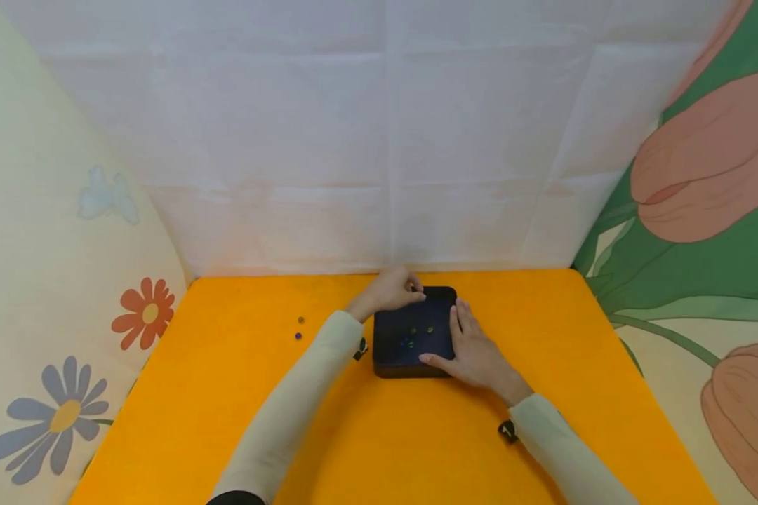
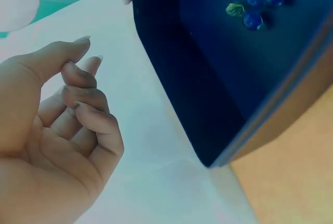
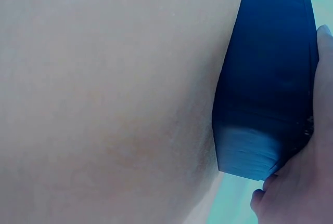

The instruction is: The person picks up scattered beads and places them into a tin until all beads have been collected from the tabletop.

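A dark open-topped square tray [image 1: 410,315] stands on the orange table. Several glass marbles [image 2: 253,20], blue, yellow-green and teal, lie on its floor. My left hand [image 1: 391,289] hovers over the tray's far left part. In the left wrist view its fingers [image 2: 106,125] are loosely bent, the thumb close to the index fingertip, with nothing visible between them. My right hand [image 1: 476,351] holds the tray's near right corner, thumb over the near side and fingers along the right side. In the right wrist view the tray's wall [image 3: 265,78] shows between parts of that hand.
Left of the tray, an amber marble [image 1: 300,320] and a dark blue marble [image 1: 298,336] lie on the orange tabletop [image 1: 227,393]. A white cloth [image 1: 290,140] hangs behind the table, with flower-printed cloths [image 1: 701,280] at the sides.
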{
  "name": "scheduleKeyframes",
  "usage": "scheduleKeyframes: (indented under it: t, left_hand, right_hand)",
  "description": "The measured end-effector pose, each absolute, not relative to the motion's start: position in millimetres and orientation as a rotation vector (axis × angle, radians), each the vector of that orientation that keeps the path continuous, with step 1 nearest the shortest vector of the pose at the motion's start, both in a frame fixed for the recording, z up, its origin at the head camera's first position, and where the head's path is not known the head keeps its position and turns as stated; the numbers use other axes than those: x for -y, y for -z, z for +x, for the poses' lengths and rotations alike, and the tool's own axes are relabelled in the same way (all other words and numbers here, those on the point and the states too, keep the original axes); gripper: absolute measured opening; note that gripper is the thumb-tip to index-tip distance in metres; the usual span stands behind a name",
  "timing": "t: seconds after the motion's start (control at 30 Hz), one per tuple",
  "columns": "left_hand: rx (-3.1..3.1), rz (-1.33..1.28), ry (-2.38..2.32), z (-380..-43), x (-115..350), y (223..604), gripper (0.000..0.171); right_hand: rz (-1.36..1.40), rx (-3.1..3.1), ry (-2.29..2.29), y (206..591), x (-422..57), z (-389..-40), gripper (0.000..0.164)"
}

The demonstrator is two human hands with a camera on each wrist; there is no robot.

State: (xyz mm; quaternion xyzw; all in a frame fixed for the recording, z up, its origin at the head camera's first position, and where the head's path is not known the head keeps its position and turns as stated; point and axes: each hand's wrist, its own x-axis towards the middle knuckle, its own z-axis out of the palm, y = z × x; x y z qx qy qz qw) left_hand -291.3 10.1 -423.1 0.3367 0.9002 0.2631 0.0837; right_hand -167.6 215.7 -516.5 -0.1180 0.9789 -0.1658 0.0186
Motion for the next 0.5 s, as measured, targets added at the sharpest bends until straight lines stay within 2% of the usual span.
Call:
scheduleKeyframes:
  t: [0.5]
  left_hand:
    - [-2.601, 0.849, -0.948, -286.4, 66.6, 429.9, 0.017]
  right_hand:
    - [-0.352, -3.017, 0.56, 515.9, -215.2, -168.1, 0.126]
